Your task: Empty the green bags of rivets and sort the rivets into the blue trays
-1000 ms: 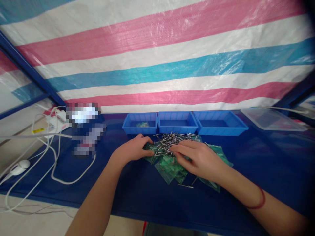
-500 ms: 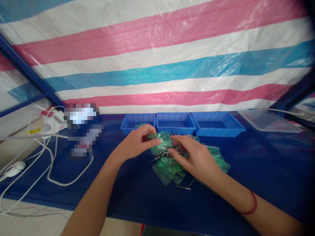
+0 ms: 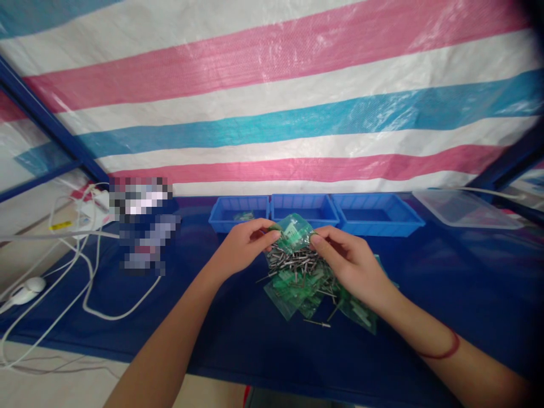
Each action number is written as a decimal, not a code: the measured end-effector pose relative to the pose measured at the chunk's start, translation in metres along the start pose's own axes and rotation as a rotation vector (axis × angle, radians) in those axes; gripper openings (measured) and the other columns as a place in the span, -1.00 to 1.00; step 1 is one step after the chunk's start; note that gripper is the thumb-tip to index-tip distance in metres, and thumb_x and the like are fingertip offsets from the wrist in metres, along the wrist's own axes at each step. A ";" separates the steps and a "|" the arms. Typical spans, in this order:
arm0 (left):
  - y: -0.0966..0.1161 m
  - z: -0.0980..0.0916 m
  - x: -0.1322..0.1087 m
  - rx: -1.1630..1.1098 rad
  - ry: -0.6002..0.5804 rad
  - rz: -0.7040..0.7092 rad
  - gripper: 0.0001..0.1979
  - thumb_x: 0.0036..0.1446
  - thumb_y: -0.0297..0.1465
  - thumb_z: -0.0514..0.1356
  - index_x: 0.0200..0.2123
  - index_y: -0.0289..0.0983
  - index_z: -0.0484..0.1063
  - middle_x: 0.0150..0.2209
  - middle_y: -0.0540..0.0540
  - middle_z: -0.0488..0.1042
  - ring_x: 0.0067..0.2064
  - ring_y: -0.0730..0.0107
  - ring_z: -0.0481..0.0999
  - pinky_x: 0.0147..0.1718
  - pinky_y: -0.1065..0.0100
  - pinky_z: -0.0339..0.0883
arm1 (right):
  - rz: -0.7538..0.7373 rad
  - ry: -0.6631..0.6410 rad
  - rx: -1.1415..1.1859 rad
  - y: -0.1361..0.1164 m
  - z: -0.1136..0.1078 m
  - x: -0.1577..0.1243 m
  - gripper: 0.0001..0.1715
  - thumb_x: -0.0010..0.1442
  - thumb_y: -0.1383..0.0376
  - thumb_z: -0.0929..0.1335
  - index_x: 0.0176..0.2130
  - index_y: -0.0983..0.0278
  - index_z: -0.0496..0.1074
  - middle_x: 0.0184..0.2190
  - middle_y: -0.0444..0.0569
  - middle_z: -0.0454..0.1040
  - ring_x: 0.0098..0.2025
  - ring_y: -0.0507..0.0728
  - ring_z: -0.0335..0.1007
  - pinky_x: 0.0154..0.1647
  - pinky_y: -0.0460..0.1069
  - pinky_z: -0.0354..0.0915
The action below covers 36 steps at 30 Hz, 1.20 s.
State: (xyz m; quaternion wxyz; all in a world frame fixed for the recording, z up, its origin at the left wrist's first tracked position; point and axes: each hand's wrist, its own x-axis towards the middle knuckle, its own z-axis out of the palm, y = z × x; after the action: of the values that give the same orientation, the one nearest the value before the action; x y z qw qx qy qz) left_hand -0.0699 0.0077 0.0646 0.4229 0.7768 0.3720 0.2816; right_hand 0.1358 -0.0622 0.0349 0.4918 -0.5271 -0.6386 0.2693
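Note:
Both hands hold one small green plastic bag [image 3: 294,231] up over the blue table. My left hand [image 3: 242,247] pinches its left edge and my right hand [image 3: 351,262] pinches its right edge. Below the bag lies a heap of several short metal pins [image 3: 297,265] on top of more green bags [image 3: 293,292]. One loose pin [image 3: 317,323] lies on the table in front of the heap. A red band circles my right wrist.
Three blue bins [image 3: 304,211] stand in a row behind the heap; the left one holds a green bag. A clear plastic tray [image 3: 465,208] sits at the far right. White cables [image 3: 91,272] and a white mouse [image 3: 25,290] lie at left.
My left hand has lifted a green bag off the heap. My right hand left the pins and took the bag's other edge.

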 end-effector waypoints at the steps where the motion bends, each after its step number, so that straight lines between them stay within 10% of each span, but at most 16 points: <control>1: 0.000 0.000 0.000 0.003 -0.002 0.001 -0.73 0.18 -0.24 0.13 -0.23 -0.33 0.46 -0.43 -0.02 0.46 -0.41 0.44 0.45 -0.36 0.41 0.32 | 0.003 0.003 0.002 0.000 0.000 0.000 -0.66 0.25 0.09 0.26 -0.40 0.26 0.39 -0.54 -0.13 0.32 -0.51 0.03 0.19 -0.51 -0.07 0.15; 36: -0.011 0.013 0.007 -0.217 0.213 -0.016 -0.71 0.09 -0.21 0.24 -0.24 -0.33 0.51 -0.35 -0.10 0.58 -0.34 0.35 0.57 -0.26 0.32 0.46 | 0.254 0.059 0.484 -0.001 -0.010 0.012 -0.73 0.02 0.17 0.47 -0.25 0.25 0.55 -0.54 -0.09 0.53 -0.50 0.04 0.44 -0.45 -0.05 0.40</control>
State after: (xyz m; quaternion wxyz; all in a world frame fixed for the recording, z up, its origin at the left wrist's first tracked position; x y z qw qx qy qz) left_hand -0.0600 0.0113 0.0497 0.4649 0.6893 0.3883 0.3975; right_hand 0.1452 -0.0529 0.0435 0.5841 -0.4776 -0.4698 0.4582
